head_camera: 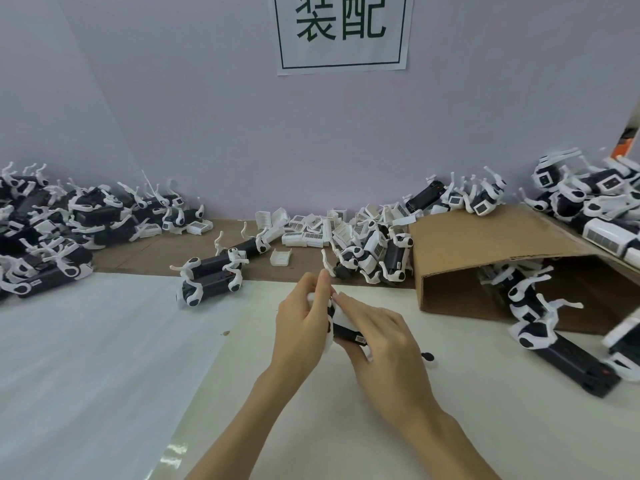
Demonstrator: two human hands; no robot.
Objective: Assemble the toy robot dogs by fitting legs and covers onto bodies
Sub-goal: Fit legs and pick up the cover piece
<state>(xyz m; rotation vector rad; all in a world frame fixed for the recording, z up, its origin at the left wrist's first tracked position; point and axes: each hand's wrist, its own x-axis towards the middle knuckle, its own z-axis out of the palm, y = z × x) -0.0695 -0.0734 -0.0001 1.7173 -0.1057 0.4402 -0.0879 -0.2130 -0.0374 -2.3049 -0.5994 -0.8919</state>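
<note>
The desk [104, 358] runs wide under a pale sheet, with a brown strip along the wall behind it. A paper sign [343, 32] with two green characters hangs above. On the right, a cardboard box [485, 251] lies tipped on its side, toy dogs spilling from its mouth onto the desk. A big heap of dogs [52, 230] fills the far left, and another pile [595, 202] sits on top of the box at the right edge. Along the wall between them lies a scatter of white covers [311, 233], and one loose cover [281, 257] rests apart from it, near two partly built dogs [211, 275].

In the middle, just above the desk, the person works on one dog body [346, 333], a dark block with white parts, mostly hidden. The left hand [301, 320] curls round its far end, thumb and forefinger pinching a white piece [311, 296] at the top. The right hand [377, 336] lies over the body, fingers wrapped across it, so each grip is closed on the toy.

It looks like a leg or cover is being pressed home. The risk, I would say, is a crooked fit: the joint is hidden, so a tilted part could jam or a thin white leg could snap under force. A small dark bit [428, 356] lies just beside the right hand and could be knocked away.
</note>
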